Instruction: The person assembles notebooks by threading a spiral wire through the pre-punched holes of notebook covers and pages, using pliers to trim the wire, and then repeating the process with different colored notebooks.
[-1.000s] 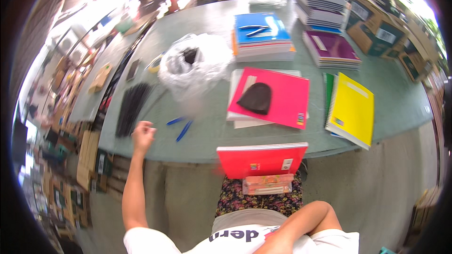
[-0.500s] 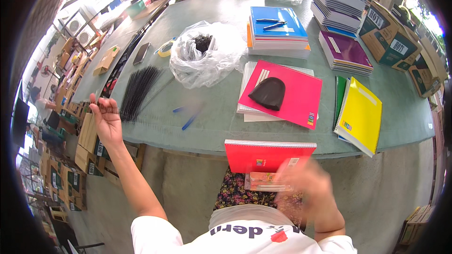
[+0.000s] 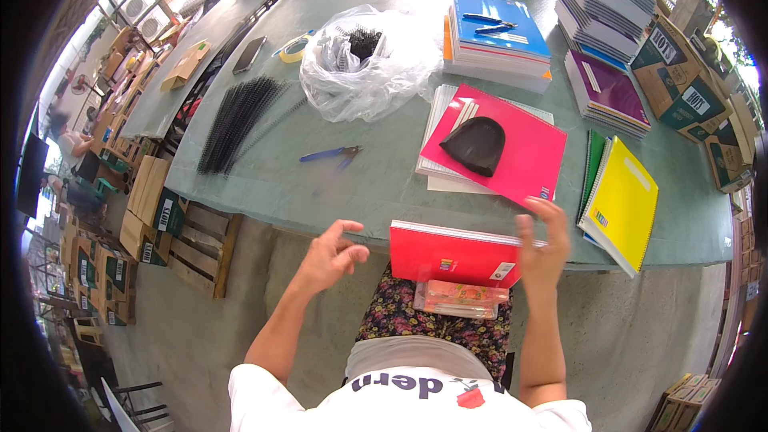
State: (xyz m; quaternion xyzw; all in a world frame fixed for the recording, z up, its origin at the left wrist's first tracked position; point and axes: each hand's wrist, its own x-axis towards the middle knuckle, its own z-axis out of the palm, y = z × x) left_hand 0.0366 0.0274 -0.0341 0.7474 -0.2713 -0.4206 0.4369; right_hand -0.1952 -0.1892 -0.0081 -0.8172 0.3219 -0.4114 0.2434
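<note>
A red notebook (image 3: pixel 450 254) stands on edge on my lap, leaning against the table's front edge (image 3: pixel 336 222). My left hand (image 3: pixel 330 254) hovers open just left of it, fingers spread and holding nothing. My right hand (image 3: pixel 544 246) is open at the notebook's right end, fingers raised above its top corner; I cannot tell whether it touches. A flat clear packet with orange contents (image 3: pixel 460 298) lies on my lap under the notebook.
On the green table lie blue pliers (image 3: pixel 330 154), a pink notebook (image 3: pixel 496 150) with a black pad (image 3: pixel 478 144) on it, a yellow notebook (image 3: pixel 624 202), black binding spirals (image 3: pixel 238 120), a clear plastic bag (image 3: pixel 364 64) and notebook stacks (image 3: pixel 496 40). Cardboard boxes (image 3: pixel 680 80) stand at right.
My left hand came in from far out at the left to beside the red notebook. My right hand rose from my lap to the notebook's right end.
</note>
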